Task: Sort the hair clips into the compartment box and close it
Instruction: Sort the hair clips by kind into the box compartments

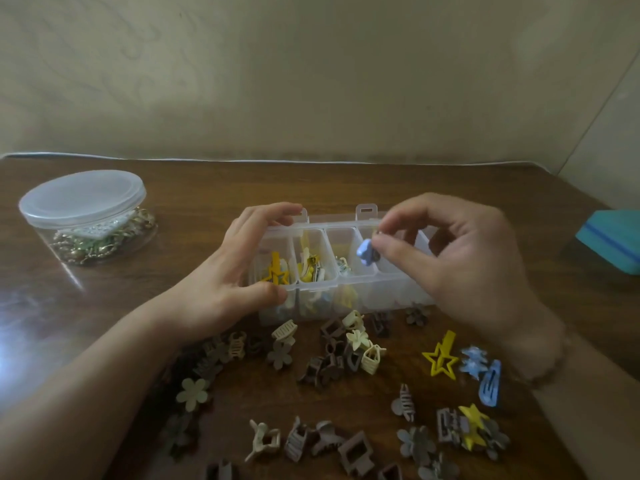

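Note:
A clear compartment box [360, 289] stands open in the middle of the brown table. Its left compartments hold yellow and cream clips, among them a yellow star clip [277, 275]. My left hand [228, 271] grips the box's left end, fingers on the far rim and thumb on the near wall. My right hand [460, 258] pinches a small blue hair clip [366, 255] between thumb and forefinger just above a compartment right of the middle. Several brown, cream, yellow and blue clips [346, 355] lie loose on the table in front of the box.
At the far left stands a clear round jar [83, 202] with a lid, holding gold chains. A teal block [613, 240] sits at the right edge. A loose yellow star clip [441, 356] and blue clips [485, 372] lie under my right wrist.

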`<state>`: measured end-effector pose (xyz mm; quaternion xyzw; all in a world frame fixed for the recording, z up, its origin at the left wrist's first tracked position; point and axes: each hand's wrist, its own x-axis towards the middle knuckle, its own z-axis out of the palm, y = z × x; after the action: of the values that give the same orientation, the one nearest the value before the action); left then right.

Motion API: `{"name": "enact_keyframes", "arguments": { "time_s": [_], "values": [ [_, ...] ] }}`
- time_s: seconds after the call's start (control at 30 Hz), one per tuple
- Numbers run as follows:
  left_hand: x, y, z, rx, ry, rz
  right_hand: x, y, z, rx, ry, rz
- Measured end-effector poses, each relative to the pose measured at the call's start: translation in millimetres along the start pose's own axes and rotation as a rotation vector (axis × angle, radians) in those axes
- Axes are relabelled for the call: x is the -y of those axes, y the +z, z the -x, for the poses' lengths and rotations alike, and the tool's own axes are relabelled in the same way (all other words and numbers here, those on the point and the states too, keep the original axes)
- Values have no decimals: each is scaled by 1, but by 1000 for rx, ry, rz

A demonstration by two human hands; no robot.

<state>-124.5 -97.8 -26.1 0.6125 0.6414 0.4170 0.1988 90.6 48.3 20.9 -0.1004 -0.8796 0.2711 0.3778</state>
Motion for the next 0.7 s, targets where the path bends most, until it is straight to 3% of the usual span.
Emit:
{"name": "enact_keyframes", "arguments": {
  "time_s": [0.17, 0.27, 0.33, 0.47, 0.5, 0.57, 0.7],
  "values": [
    [0, 0, 0, 2, 0, 6, -15, 14, -1, 10, 45, 201],
    [0, -1, 0, 4, 3, 1, -11, -9, -3, 18, -14, 184],
    [1, -1, 0, 6, 4, -4, -6, -36, -3, 174, -28, 196],
    [3, -2, -1, 5, 2, -14, -14, -70, 0, 921, 227, 498],
    [4, -1, -2, 3, 2, -11, -14, -69, 2, 1045, 297, 554],
    [5, -1, -2, 0, 4, -5, -10, -61, 4, 1113, 339, 622],
    [7, -1, -2, -1, 13, -4, -12, -43, 6, 1078, 274, 707]
  ]
}}
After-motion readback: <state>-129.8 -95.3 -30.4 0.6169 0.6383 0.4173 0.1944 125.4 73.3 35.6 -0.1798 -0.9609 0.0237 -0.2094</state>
